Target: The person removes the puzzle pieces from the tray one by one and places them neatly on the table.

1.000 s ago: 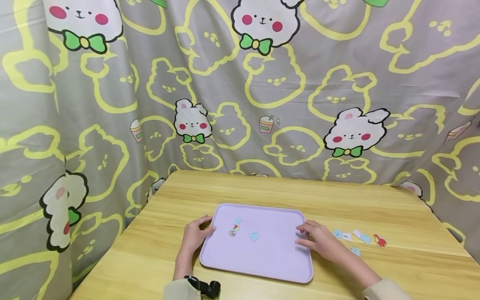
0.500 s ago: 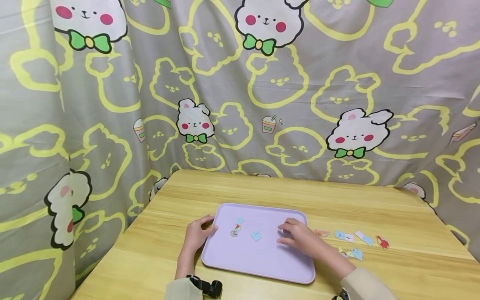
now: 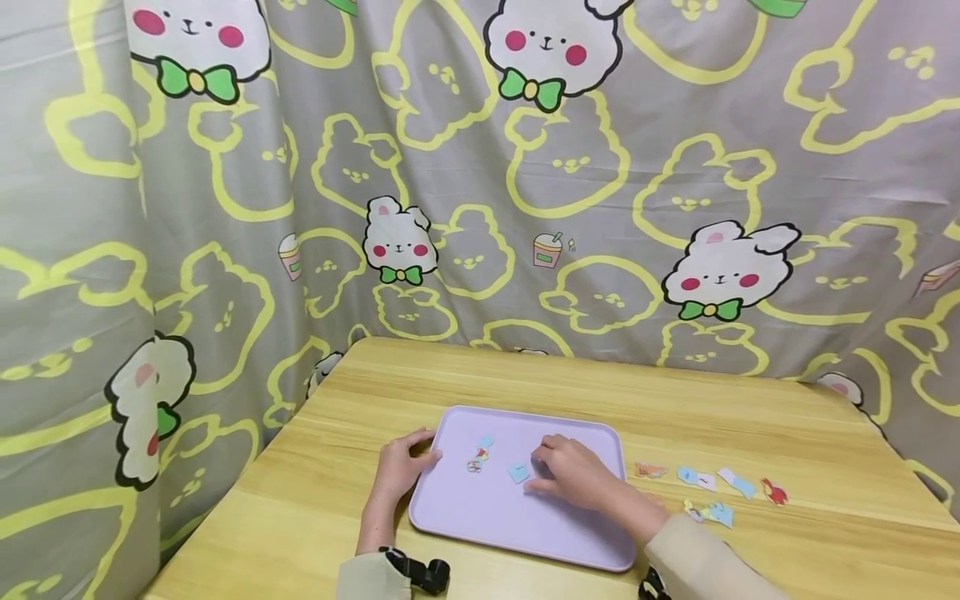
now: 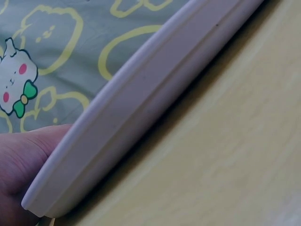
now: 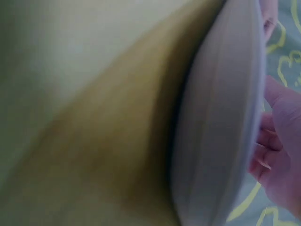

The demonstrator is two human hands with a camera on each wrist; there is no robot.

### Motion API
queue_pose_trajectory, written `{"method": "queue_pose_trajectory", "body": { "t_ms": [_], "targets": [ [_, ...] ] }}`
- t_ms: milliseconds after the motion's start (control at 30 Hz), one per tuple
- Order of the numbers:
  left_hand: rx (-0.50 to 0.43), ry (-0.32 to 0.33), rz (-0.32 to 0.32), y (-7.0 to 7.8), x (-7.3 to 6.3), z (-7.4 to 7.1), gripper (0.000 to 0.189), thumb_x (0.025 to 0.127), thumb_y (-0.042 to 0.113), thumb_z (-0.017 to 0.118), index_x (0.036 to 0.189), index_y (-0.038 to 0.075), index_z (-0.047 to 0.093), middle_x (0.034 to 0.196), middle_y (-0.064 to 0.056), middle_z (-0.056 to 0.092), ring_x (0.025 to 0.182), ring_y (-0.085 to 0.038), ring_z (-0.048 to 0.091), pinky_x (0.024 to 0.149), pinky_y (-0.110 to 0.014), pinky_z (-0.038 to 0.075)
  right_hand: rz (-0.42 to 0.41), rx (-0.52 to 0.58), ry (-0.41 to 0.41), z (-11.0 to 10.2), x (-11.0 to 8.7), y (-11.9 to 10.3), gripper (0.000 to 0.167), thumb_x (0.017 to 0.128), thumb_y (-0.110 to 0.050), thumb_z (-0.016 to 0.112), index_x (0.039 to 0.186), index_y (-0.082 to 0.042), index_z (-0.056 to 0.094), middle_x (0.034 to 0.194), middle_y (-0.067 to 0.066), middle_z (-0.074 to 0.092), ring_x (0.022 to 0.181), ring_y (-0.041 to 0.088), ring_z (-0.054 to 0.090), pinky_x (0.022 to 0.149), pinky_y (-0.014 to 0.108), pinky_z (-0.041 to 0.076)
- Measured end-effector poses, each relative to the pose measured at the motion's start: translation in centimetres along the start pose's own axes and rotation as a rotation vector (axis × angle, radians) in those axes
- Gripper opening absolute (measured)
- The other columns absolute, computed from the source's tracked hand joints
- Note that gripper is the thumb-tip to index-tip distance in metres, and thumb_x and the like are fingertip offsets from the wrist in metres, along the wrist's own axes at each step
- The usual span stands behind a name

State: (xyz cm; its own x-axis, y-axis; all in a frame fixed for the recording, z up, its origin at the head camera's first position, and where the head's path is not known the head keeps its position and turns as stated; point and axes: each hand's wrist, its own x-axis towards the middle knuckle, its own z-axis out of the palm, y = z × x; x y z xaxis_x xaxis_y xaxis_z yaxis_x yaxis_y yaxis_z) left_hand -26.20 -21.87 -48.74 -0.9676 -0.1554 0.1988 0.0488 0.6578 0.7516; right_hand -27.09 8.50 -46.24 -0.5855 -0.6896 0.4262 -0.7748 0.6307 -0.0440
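Note:
A pale purple tray (image 3: 480, 512) lies on the wooden table. My left hand (image 3: 401, 468) holds the tray's left edge, thumb over the rim and fingers on the outside. Over the tray is my right hand (image 3: 576, 477), thumb and index finger apart, just right of a light blue paper piece (image 3: 518, 472). No held thing shows between its fingertips. Further left on the tray, small coloured cutouts (image 3: 474, 467) sit in a short column. The right wrist view shows the right hand (image 5: 282, 141) with loosely bent fingers beyond the tray's side wall; anything under them is hidden.
Several paper cutouts lie on the table right of the tray, among them an orange one (image 3: 650, 471), a blue and white one (image 3: 737, 482) and a red one (image 3: 774, 492). A patterned curtain (image 3: 465, 167) hangs behind and beside the table (image 3: 420, 375).
My right hand has moved left from the tray's right rim to beside the light blue piece. An orange cutout beside the tray has come into sight. The left hand stays at the left edge.

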Motion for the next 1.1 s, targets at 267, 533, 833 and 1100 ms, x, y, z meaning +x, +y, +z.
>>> {"method": "queue_pose_trajectory", "body": {
  "t_ms": [267,533,833,1100],
  "targets": [
    [0.003,0.006,0.0,-0.2,0.0,0.2,0.037,0.083,0.017,0.078,0.118,0.008,0.072,0.131,-0.02,0.064,0.126,-0.041,0.057,0.107,-0.051,0.047,0.033,-0.164,0.032,1.0,1.4,-1.4,0.047,0.075,-0.056,0.075,0.063,-0.016,0.054,0.065,-0.008,0.042,0.058,0.004,0.033,0.05,0.02,0.036],
    [-0.005,-0.005,0.006,0.0,0.1,0.2,0.036,0.083,0.017,0.077,0.118,0.008,0.072,0.131,-0.02,0.063,0.126,-0.04,0.057,0.107,-0.051,0.047,0.054,-0.18,0.024,1.5,1.6,-1.6,0.042,0.075,-0.048,0.079,0.069,-0.011,0.061,0.065,-0.006,0.045,0.059,0.007,0.039,0.053,0.025,0.042],
    [-0.007,-0.005,-0.009,-0.1,-0.1,0.1,0.036,0.083,0.016,0.077,0.118,0.008,0.072,0.131,-0.02,0.063,0.127,-0.041,0.056,0.107,-0.051,0.046,0.08,0.005,-0.049,1.1,1.8,-1.4,0.031,0.077,-0.032,0.081,0.072,-0.011,0.06,0.069,-0.006,0.048,0.061,0.002,0.04,0.05,0.017,0.039],
    [-0.008,-0.007,-0.007,-0.1,0.2,0.2,0.038,0.083,0.018,0.077,0.12,0.008,0.071,0.132,-0.02,0.063,0.127,-0.041,0.056,0.107,-0.051,0.047,0.106,0.121,-0.089,0.6,1.9,-1.0,0.029,0.077,-0.03,0.081,0.075,-0.01,0.06,0.07,-0.007,0.046,0.063,0.001,0.039,0.052,0.016,0.039]
  ]
}}
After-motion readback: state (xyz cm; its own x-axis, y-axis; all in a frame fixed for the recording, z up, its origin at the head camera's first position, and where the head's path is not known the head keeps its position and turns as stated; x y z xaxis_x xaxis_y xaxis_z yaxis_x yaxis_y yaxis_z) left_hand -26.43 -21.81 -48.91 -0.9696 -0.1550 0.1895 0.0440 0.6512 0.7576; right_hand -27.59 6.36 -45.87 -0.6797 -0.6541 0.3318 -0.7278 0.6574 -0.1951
